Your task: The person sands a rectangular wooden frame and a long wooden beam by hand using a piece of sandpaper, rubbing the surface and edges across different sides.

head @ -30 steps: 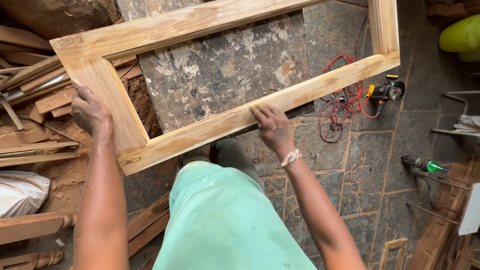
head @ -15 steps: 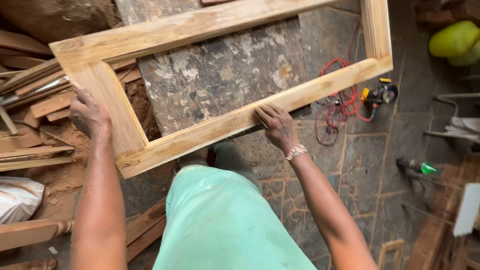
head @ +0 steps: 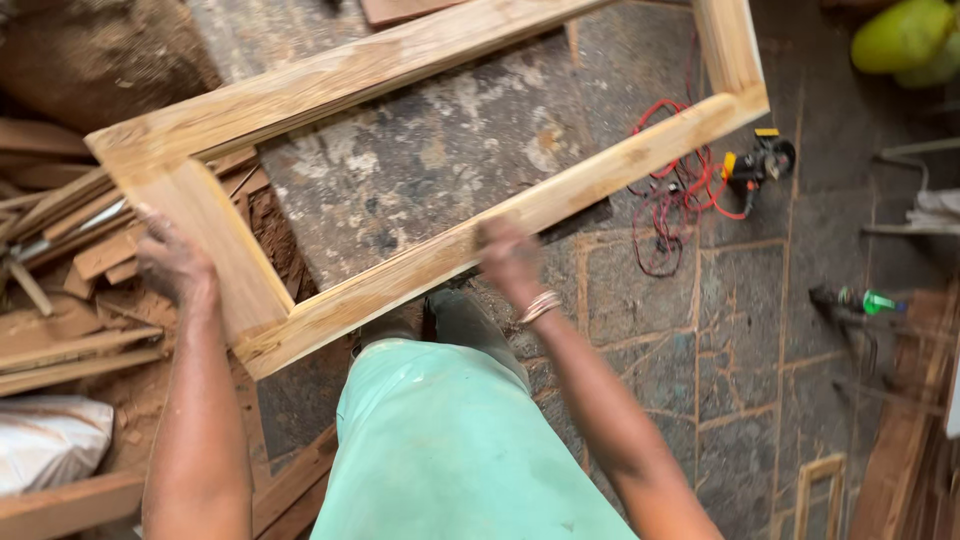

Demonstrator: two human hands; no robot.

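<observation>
Wooden frame (head: 420, 160) held up over stone floor (head: 640, 350). Left hand (head: 172, 262) gripping short end rail, right hand (head: 508, 255) on long btm rail, grip blurred, can't tell. Keep frame level, hands spread, clear of red cable (head: 680, 190).

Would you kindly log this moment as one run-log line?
left hand: grips short rail of wooden frame | right hand: on long near rail, blurred | frame: above stone floor

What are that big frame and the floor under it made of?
The frame looks like pale, unfinished solid wood, with visible grain and no paint. The floor appears to be stone slabs, dusty and stained, with joints showing between them.
</observation>
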